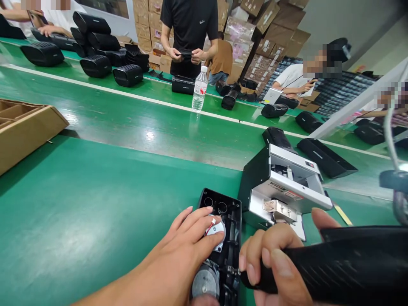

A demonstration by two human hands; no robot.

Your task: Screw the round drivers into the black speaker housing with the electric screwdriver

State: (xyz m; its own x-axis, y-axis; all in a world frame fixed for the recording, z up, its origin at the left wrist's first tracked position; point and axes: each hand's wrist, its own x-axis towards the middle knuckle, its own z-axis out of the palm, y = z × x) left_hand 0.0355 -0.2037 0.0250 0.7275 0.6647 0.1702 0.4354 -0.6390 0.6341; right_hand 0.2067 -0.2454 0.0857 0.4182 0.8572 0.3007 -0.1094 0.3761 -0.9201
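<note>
In front of me on the green mat lies an open black speaker housing (234,212). A round silver driver with a white plug on a red wire sits in it, and a larger grey round magnet (205,282) lies nearer to me. My left hand (188,242) rests on the housing with its fingers stretched out and apart, fingertips touching the smaller driver. My right hand (280,259) is wrapped round a thick black electric screwdriver (350,263), held nearly level. Its metal bit points left, at the housing's right side; whether it touches a screw I cannot tell.
A silver and black screw feeder (287,187) stands right of the housing. A cardboard box with dividers (28,131) is at the left. Beyond, a green conveyor carries a water bottle (200,89) and several black speakers (95,66). Several people work across it.
</note>
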